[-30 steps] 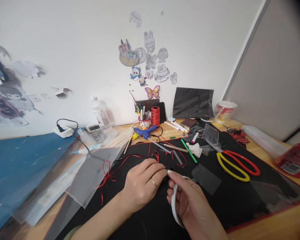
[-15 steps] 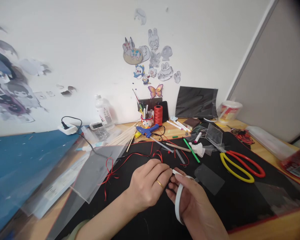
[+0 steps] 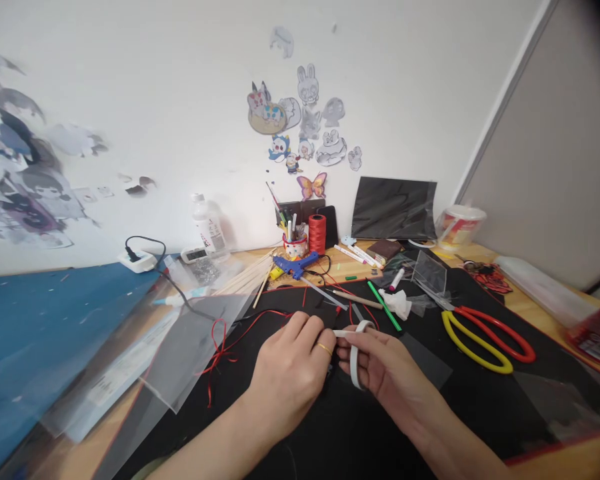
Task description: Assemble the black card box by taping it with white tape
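A thin roll of white tape (image 3: 355, 368) hangs around the fingers of my right hand (image 3: 393, 370), seen partly edge-on. Between that hand's thumb and forefinger is a short white strip of tape (image 3: 341, 333), stretching across to my left hand (image 3: 293, 367). My left hand is closed, its fingertips pinched at the strip's other end; exactly what lies under them is hidden. Both hands meet above the black mat (image 3: 340, 433). Beyond them a blue glue gun (image 3: 295, 265) rests on the wooden table.
Scissors with red and yellow handles (image 3: 480, 340) lie at the right. Clear plastic sheets (image 3: 195, 347) and red ribbon (image 3: 220, 343) lie at the left. Behind stand a red thread spool (image 3: 317, 233) and a pen cup (image 3: 295, 247). A green pen (image 3: 384, 305) and crumpled tissue (image 3: 397, 305) lie ahead.
The tape roll has turned and risen between my hands, and more of the white strip shows. My right hand has moved slightly right and up; the view has tilted a little.
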Demonstrator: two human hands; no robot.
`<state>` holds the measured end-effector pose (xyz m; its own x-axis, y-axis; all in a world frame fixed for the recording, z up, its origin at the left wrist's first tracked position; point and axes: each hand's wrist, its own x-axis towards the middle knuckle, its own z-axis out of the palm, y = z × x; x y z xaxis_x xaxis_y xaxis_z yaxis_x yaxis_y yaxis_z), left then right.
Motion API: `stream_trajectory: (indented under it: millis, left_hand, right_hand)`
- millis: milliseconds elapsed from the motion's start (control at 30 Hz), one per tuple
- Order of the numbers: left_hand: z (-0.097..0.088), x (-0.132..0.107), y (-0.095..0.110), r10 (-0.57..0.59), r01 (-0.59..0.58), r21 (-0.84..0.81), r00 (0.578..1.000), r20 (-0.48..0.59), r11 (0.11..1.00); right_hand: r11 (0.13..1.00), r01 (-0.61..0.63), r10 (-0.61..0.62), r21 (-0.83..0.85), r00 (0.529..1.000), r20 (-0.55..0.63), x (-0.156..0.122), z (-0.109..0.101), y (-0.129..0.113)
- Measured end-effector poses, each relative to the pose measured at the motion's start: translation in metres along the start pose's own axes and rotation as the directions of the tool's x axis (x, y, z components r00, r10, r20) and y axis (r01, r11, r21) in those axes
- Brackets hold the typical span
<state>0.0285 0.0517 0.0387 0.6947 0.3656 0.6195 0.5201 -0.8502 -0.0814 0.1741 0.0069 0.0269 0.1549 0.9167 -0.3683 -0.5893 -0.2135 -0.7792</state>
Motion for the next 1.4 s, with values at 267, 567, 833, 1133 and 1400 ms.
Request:
stream_trajectory:
  millis: [267,567,833,1133,1400]
  left_hand:
    - [-0.026,0.035,-0.028,-0.059,0.193,-0.555,0.967,0.249,0.809]
    - [-0.015,0.070,-0.047,0.262,0.045,-0.504,0.813,0.520,0.862]
    - [-0.011,0.080,-0.045,0.269,0.060,-0.544,0.820,0.505,0.837]
    - [-0.006,0.069,-0.040,0.104,0.175,-0.547,0.891,0.441,0.819]
    - [0.014,0.063,-0.045,-0.103,0.347,-0.558,0.901,0.422,0.754]
  right_hand:
    - [0.997,-0.019,0.015,-0.080,0.999,-0.051,0.004,-0.002,-0.012]
    - [0.990,-0.001,-0.009,-0.144,0.998,-0.066,0.009,-0.001,-0.011]
    - [0.994,0.057,-0.057,-0.093,0.998,0.011,0.007,-0.001,-0.011]
    - [0.943,0.211,-0.216,-0.259,0.976,0.011,0.008,-0.001,-0.009]
    - [0.472,0.573,-0.625,-0.670,0.754,0.204,0.002,-0.004,0.007]
